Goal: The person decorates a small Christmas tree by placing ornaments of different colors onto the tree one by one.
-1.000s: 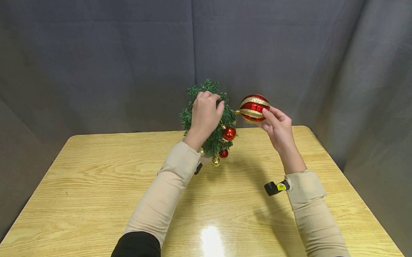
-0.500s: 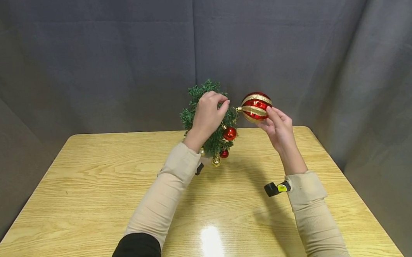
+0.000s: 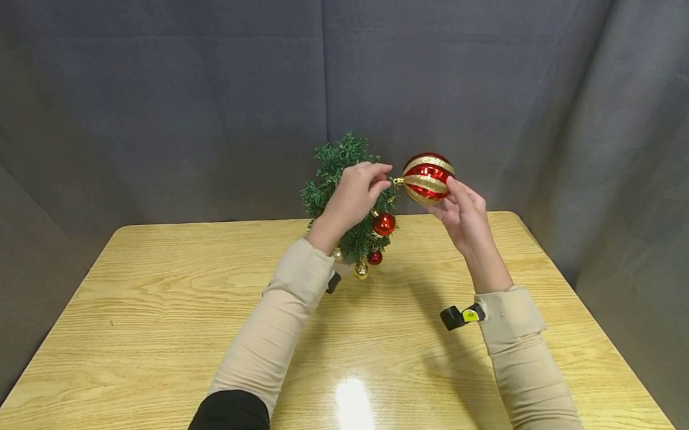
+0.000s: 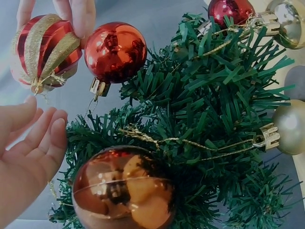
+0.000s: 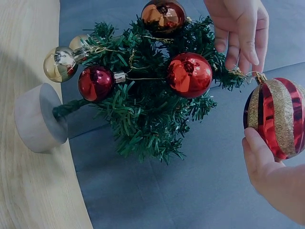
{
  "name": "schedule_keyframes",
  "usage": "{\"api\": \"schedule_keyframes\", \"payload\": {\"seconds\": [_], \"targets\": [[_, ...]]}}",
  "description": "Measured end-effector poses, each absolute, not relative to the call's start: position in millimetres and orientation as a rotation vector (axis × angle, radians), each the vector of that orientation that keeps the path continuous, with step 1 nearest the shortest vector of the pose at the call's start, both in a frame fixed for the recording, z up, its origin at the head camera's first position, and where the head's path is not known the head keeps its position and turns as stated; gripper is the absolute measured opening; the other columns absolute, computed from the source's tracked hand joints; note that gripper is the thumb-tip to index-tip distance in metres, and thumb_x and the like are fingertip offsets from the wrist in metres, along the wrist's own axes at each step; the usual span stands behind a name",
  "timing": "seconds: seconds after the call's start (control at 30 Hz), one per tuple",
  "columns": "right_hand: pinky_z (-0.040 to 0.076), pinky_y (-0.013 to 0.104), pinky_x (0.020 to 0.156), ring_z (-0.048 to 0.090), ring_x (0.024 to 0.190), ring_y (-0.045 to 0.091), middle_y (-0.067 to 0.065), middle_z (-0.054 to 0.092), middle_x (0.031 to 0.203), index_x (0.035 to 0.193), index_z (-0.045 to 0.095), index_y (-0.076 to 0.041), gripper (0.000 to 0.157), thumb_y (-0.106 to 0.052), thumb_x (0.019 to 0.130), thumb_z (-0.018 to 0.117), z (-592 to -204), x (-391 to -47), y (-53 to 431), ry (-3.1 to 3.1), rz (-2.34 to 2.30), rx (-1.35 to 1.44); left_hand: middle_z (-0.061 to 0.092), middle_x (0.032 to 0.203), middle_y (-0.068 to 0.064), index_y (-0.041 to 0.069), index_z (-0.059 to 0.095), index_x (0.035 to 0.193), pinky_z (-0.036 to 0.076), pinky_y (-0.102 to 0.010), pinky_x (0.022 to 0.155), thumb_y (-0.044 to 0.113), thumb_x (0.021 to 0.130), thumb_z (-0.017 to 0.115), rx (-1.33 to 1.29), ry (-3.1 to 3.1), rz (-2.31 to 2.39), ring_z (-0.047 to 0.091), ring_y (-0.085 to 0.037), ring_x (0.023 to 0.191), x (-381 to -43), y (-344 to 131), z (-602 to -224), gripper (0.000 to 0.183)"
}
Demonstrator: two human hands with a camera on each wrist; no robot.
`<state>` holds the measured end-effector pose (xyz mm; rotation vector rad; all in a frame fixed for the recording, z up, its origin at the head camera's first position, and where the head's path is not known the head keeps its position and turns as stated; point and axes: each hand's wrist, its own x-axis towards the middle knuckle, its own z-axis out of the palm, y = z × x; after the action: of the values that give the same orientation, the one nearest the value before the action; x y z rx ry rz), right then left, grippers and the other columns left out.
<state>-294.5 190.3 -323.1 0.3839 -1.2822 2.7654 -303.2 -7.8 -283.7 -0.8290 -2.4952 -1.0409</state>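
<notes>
A red bauble with gold glitter stripes [image 3: 427, 178] is held up right of a small artificial Christmas tree [image 3: 333, 170]. My right hand [image 3: 467, 221] grips it between thumb and fingers, its gold cap [image 5: 260, 78] pointing left. My left hand [image 3: 352, 195] is in front of the tree, fingertips near that cap. In the left wrist view, the thumb and fingers of the left hand [image 4: 33, 157] are apart just below the cap, with a gap between them. A thin gold string [image 5: 240, 72] trails from the cap close to the left fingertips; contact cannot be told.
Hanging on the tree are a shiny red bauble [image 3: 384, 224], a copper bauble [image 4: 121, 191], a dark red one [image 5: 96, 83] and gold ones [image 3: 362, 270]. The tree's pale round base [image 5: 40, 118] stands on the wooden table [image 3: 179, 301], before a grey curtain [image 3: 199, 119].
My left hand has moved right and slightly down, from the tree toward the bauble's cap, its fingers spreading. The striped bauble has risen slightly in my right hand.
</notes>
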Motion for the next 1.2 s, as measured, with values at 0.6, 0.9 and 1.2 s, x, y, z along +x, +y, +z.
{"api": "schedule_keyframes", "payload": {"seconds": [0.6,0.9,1.2], "targets": [[0.048,0.038,0.077,0.060,0.092,0.023,0.015,0.060,0.099,0.097,0.060,0.001,0.017,-0.013,0.087,0.058,-324,-293,186,-1.311,2.782,0.396,0.065,0.087,-0.009,0.000,0.069,0.093,0.045,-0.022,0.061,0.009,0.085,0.061,-0.841,-2.482,-1.035,0.056,-0.014,0.070,-302,-7,-284,0.014],[0.047,0.039,0.079,0.057,0.098,0.024,0.016,0.058,0.105,0.109,0.057,0.001,0.023,-0.013,0.091,0.053,-327,-293,192,-1.314,2.813,0.410,0.062,0.081,-0.006,0.002,0.068,0.086,0.043,-0.022,0.062,0.010,0.087,0.059,-0.803,-2.503,-1.016,0.055,-0.013,0.069,-303,-9,-286,0.012],[0.045,0.040,0.083,0.056,0.099,0.027,0.017,0.056,0.109,0.112,0.057,-0.001,0.027,-0.017,0.095,0.044,-334,-295,195,-1.265,2.950,0.471,0.062,0.076,-0.007,0.000,0.066,0.087,0.042,-0.022,0.057,0.009,0.088,0.057,-0.775,-2.356,-1.422,0.055,-0.018,0.065,-306,-10,-289,0.013]]}}
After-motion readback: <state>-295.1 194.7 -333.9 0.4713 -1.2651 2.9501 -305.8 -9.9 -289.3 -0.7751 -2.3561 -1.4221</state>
